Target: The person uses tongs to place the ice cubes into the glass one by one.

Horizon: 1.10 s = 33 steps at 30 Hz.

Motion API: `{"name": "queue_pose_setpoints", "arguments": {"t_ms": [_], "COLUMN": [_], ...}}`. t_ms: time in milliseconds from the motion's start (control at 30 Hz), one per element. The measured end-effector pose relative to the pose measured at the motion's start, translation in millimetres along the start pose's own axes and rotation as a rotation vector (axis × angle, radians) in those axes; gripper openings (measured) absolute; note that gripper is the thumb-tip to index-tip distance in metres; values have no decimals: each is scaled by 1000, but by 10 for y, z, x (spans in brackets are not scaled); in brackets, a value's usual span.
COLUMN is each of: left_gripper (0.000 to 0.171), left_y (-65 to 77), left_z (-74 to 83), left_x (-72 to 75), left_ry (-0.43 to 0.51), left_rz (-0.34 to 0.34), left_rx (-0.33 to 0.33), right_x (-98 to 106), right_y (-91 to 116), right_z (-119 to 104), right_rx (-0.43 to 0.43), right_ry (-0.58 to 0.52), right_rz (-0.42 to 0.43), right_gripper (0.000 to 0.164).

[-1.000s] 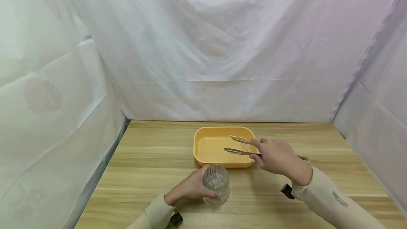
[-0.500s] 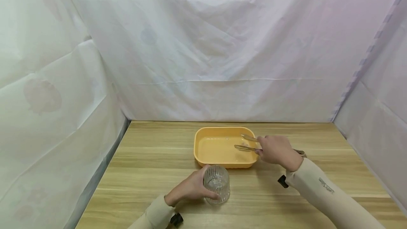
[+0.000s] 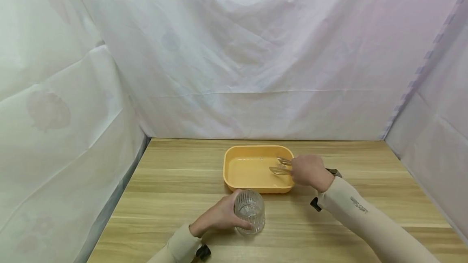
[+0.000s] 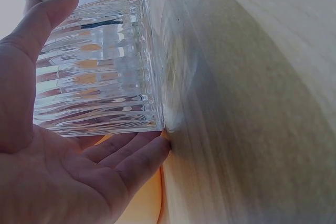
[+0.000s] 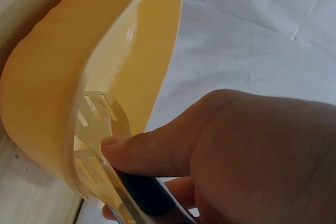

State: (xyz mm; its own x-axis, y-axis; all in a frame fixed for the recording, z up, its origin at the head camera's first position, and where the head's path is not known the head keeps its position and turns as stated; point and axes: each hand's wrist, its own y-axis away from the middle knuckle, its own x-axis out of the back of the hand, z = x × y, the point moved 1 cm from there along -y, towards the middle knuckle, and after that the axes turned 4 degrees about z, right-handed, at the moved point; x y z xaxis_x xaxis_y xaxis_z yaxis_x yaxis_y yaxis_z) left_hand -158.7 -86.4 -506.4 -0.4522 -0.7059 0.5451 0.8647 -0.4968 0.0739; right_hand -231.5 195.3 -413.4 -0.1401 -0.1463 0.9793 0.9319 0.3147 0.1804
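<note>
My left hand [image 3: 223, 213] holds a clear ribbed drinking glass [image 3: 249, 212] that stands upright on the table. In the left wrist view the thumb lies along one side of the glass [image 4: 100, 72] and the fingers along the other. My right hand [image 3: 308, 170] grips metal tongs [image 3: 279, 171] with slotted heads. Their two arms are spread apart and reach into the right end of a yellow tray [image 3: 230, 182]. Between the tong heads, a small clear lump [image 3: 283, 167] is partly hidden. The right wrist view shows the slotted heads [image 5: 97, 116] down inside the tray wall.
The wood-grain table [image 3: 175, 173] carries the tray just beyond the glass. White cloth [image 3: 234, 52] hangs behind the table and along both sides. A small clear droplet [image 3: 261, 159] shows near the tray's back wall.
My right hand first moves right and back, then slightly left and lower over the tray's right end, tongs still spread. The left hand and glass stay put.
</note>
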Motion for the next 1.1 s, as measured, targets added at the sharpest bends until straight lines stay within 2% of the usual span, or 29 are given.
{"name": "queue_pose_setpoints", "arguments": {"t_ms": [300,567,767,967,1100], "left_gripper": [94,94,93,92,92], "left_y": [10,5,4,-1,1], "left_z": [15,2,-5,4,0], "left_x": [21,14,15,18,15], "left_ry": [24,28,19,21,27], "left_rz": [-9,-9,-11,-12,-12], "left_rx": [2,-4,-17,-13,-9], "right_x": [37,38,51,27,12], "right_y": [-64,-81,-75,-90,-107], "right_z": [-56,-72,-92,-119,-133], "right_rx": [5,2,40,78,102], "right_ry": [27,48,55,49,37], "right_rz": [-23,-19,-29,7,24], "right_gripper": [29,26,25,35,36]}}
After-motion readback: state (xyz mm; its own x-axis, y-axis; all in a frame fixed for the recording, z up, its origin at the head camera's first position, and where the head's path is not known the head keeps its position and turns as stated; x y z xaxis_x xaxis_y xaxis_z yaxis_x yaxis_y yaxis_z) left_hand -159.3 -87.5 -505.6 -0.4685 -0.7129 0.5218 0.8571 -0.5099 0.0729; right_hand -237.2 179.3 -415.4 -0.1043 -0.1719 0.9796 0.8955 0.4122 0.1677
